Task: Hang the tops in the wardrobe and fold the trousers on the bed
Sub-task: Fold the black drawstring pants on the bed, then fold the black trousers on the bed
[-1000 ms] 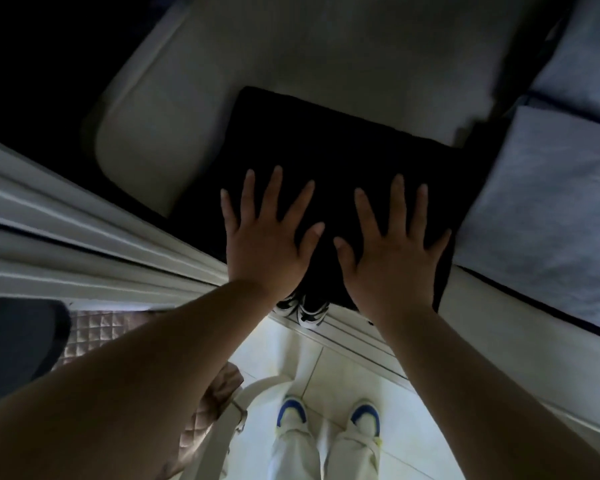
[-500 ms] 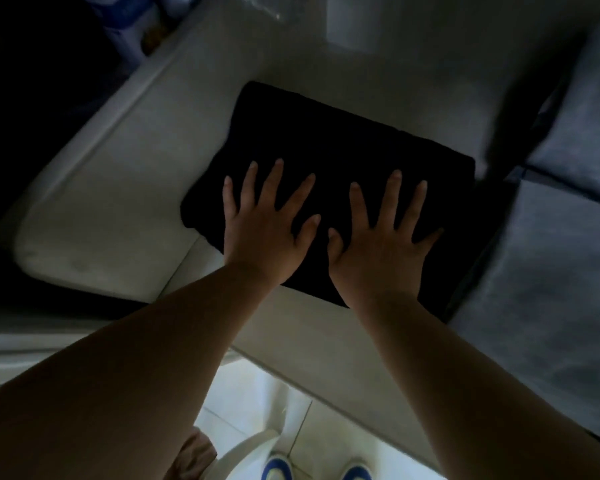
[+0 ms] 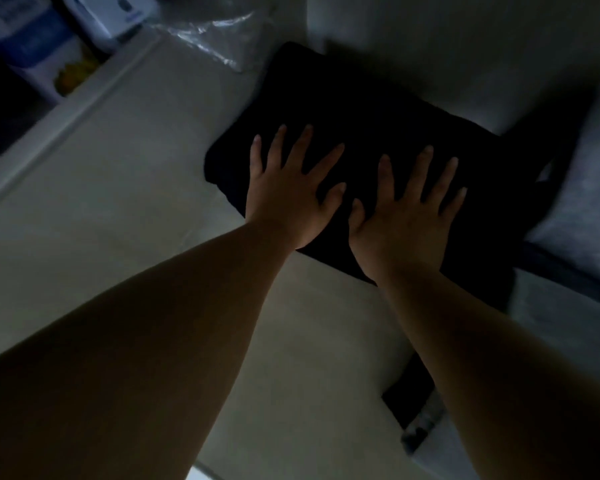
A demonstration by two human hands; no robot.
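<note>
Black folded trousers [image 3: 378,133] are laid on the pale bed [image 3: 118,202] and are pressed flat by the left hand [image 3: 288,195] and right hand [image 3: 402,220], fingers spread straight, nothing gripped.

No text can be read. Print is carried on a blue-and-white pack [image 3: 21,32] and a small dark mark on a white box [image 3: 115,12] at far left, but both are blurred beyond reading.

2 hands, left hand [image 3: 286,199] and right hand [image 3: 404,216], 1 folded black garment [image 3: 378,109], 1 plastic bag [image 3: 219,32]
</note>
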